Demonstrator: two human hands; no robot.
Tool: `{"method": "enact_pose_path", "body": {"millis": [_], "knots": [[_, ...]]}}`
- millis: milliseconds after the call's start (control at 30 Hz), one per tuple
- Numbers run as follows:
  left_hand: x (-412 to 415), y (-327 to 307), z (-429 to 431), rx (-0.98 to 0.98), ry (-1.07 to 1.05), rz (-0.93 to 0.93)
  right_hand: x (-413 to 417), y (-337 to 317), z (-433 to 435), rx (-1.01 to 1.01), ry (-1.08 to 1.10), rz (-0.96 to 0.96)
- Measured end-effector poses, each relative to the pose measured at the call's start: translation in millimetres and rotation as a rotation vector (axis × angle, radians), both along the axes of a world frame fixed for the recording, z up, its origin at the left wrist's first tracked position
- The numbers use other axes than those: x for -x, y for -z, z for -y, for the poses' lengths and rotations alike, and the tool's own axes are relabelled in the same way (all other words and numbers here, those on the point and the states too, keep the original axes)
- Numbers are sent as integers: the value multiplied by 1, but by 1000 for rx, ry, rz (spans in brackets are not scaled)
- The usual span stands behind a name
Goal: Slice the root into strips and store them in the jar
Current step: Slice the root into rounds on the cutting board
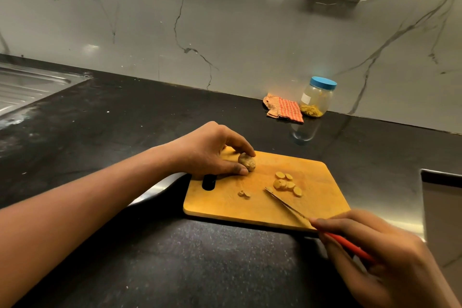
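- Pinching the root [246, 162] between thumb and forefinger: left hand [207, 150] (on cutting board [322, 182]).
- Right hand [385, 255] fingers clamp the knife [287, 205]; slices [286, 184] lie beyond its tip.

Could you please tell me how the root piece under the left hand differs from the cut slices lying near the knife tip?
The knobbly brown root piece is a thick, skin-covered lump; the pale yellow round slices are thin flat discs. The left hand pinches the root piece, while the slices lie loose beside the tip of the red-handled knife. Both rest on the wooden cutting board.
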State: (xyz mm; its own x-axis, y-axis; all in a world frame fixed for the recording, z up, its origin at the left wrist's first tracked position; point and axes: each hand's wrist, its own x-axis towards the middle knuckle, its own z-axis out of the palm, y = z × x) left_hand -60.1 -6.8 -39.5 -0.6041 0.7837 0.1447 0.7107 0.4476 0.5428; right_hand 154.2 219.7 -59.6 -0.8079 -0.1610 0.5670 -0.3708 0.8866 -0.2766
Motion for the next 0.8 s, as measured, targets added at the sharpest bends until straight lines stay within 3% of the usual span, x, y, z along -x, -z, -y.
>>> {"method": "enact_pose_path", "body": {"millis": [800], "knots": [[0,10,-7,-163,-2,13,20,1,0,9,195,0]]}}
